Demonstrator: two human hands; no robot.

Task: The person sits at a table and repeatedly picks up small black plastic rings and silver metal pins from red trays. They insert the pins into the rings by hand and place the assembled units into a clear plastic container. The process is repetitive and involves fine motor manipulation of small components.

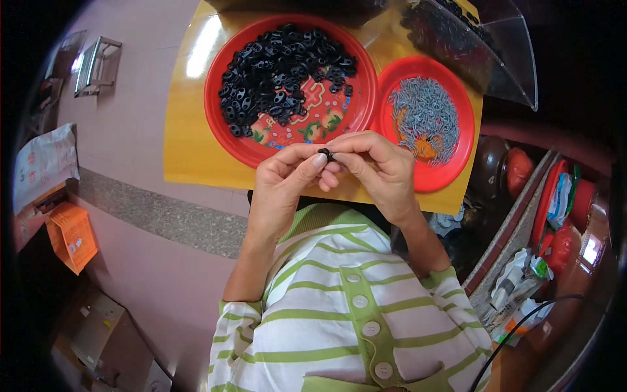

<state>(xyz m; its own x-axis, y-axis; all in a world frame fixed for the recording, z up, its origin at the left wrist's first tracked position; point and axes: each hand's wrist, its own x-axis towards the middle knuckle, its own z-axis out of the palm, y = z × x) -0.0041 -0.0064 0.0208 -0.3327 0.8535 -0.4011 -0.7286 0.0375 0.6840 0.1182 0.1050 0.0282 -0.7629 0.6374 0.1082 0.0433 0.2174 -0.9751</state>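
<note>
Just in front of my body, over the near rim of the large red tray [369, 98], both hands meet at a small black plastic piece [326, 154]. My left hand [286, 178] pinches it between thumb and fingertips from the left. From the right, the thumb and forefinger of my right hand [384, 175] close on the same piece; whether they also hold something smaller is hidden. Many similar black pieces with holes [277, 72] are heaped in the large tray. A smaller red tray [462, 140] to its right holds a pile of grey screws [426, 114].
Both trays stand on a yellow-covered table [179, 153]. A clear plastic bin [516, 65] with dark pieces sits at the far right. Crowded shelving with bags [516, 284] is on my right. A metal stool [95, 65] and an orange bag [72, 236] are at left.
</note>
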